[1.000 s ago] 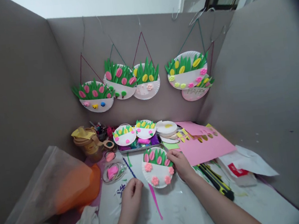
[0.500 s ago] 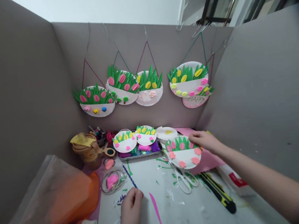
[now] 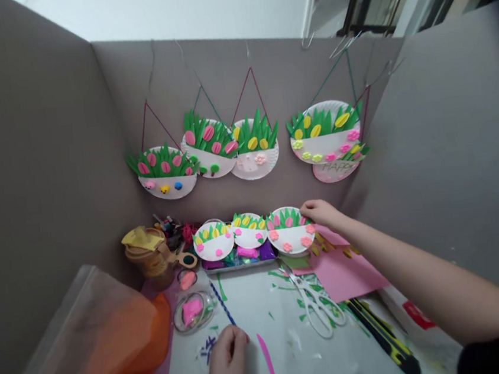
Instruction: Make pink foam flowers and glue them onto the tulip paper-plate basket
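Note:
My right hand [image 3: 321, 212] pinches the upper right edge of a paper plate craft [image 3: 291, 239] with green paper leaves, pink tulips and coral clay flowers. That plate is beside two similar plates with yellow tulips [image 3: 214, 251] [image 3: 250, 237], which rest at the tray of coloured clay [image 3: 240, 265]. My left hand [image 3: 228, 356] is closed low over the table, its fingers curled and their inside hidden. Just beyond its knuckles lies the end of a blue twisted stick [image 3: 222, 303]. Right of that hand is a pink plastic knife [image 3: 268, 364].
White scissors [image 3: 315, 305], a black and yellow cutter [image 3: 384, 339] and pink paper [image 3: 345, 275] lie on the right. Left are a brown cup [image 3: 146, 260], a round clear container [image 3: 194, 313] and an orange bag [image 3: 127, 342]. Plate crafts [image 3: 256, 165] hang on the grey partition [image 3: 242, 199].
My right hand has carried the pink tulip plate back and to the left, up beside the two yellow tulip plates. My left hand stays closed beside the blue stick. The view has shifted slightly.

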The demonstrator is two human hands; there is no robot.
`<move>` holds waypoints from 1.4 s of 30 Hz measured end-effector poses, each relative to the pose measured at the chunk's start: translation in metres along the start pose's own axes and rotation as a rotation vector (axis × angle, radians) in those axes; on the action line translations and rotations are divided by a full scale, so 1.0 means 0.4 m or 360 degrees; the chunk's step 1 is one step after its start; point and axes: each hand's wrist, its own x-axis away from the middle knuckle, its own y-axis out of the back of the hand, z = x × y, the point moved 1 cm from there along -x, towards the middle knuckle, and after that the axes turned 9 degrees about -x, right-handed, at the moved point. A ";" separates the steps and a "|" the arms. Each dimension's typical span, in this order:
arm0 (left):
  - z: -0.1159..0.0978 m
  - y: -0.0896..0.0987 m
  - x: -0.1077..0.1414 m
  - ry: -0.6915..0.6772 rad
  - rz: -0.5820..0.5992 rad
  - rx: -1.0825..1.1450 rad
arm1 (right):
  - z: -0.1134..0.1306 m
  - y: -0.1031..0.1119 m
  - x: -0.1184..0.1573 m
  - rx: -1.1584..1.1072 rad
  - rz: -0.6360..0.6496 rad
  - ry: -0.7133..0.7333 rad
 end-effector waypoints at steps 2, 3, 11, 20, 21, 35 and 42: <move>0.006 -0.004 -0.002 -0.0027 0.0000 -0.0008 | 0.008 -0.033 -0.020 0.0031 0.0018 0.0034; 0.005 -0.006 -0.002 -0.0048 0.0019 -0.0026 | 0.011 -0.047 -0.030 0.0048 0.0022 0.0048; -0.024 -0.006 0.016 -0.0203 0.0060 -0.0205 | 0.020 -0.065 -0.108 0.0206 0.0007 0.0000; -0.029 -0.004 0.013 -0.0192 0.0077 -0.0185 | -0.049 0.157 -0.154 0.0236 -0.0284 -0.0281; -0.030 -0.004 0.013 -0.0192 0.0075 -0.0183 | -0.061 0.162 -0.145 0.0217 -0.0295 -0.0292; -0.027 -0.006 0.012 -0.0223 0.0059 -0.0181 | 0.052 -0.076 -0.111 -0.0102 0.0209 0.0010; -0.028 0.004 0.008 -0.0181 0.0056 -0.0142 | 0.049 -0.300 0.078 -0.0080 0.0509 0.0237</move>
